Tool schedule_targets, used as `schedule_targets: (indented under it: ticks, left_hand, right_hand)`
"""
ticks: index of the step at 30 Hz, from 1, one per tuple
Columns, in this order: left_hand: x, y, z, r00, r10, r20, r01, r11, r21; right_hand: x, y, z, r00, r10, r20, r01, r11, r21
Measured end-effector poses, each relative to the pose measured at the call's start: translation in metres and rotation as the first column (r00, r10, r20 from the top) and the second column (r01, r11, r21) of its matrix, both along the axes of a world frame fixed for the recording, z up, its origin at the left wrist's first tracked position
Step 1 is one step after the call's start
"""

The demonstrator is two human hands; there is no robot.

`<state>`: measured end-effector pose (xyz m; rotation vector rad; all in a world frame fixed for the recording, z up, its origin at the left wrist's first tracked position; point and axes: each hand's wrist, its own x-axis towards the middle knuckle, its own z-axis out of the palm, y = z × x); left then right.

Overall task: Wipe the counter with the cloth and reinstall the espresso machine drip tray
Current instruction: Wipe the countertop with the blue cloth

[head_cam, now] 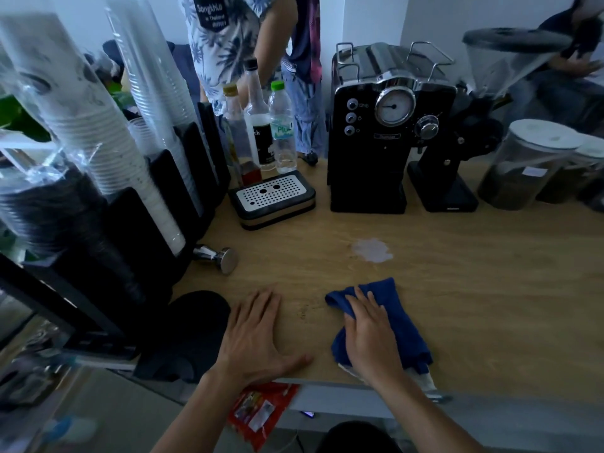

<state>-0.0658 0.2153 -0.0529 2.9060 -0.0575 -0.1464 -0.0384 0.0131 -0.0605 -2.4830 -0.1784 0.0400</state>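
A blue cloth (403, 317) lies on the wooden counter (474, 289) near its front edge. My right hand (371, 335) presses flat on the cloth with straight fingers. My left hand (258, 335) rests flat on the bare counter to the left. A pale wet spill (372, 250) marks the wood beyond the cloth. The drip tray (273, 197), black with a perforated metal grid, sits on the counter left of the black espresso machine (382, 135), apart from it.
A cup dispenser rack (130, 197) with stacked cups fills the left side. A metal tamper (219, 258) lies by it. Bottles (261, 125) stand behind the tray. A grinder (447, 178) and lidded jars (526, 165) stand right. A person (235, 37) stands behind the counter.
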Motion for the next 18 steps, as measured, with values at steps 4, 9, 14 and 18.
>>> schedule_targets:
  ticks: [4,9,14,18]
  left_hand:
    - [0.001,0.0,-0.002,1.0,-0.004,0.019,0.004,0.999,-0.033]
    - [0.004,-0.001,0.002,1.0,-0.014,0.002,0.014,1.0,-0.015]
    - [0.001,0.007,0.009,1.0,-0.013,-0.013,0.014,0.998,0.055]
    - [-0.007,0.016,0.01,0.999,0.022,0.033,-0.026,0.994,0.102]
  right_hand:
    - [0.025,0.02,0.006,0.999,-0.043,-0.003,0.043,0.991,0.123]
    - [0.049,0.037,0.004,0.985,0.172,-0.009,-0.172,0.98,-0.101]
    - [0.036,0.026,-0.001,0.959,0.282,-0.012,-0.279,0.942,-0.187]
    - [0.015,0.017,-0.007,0.969,0.244,0.042,-0.241,0.968,-0.064]
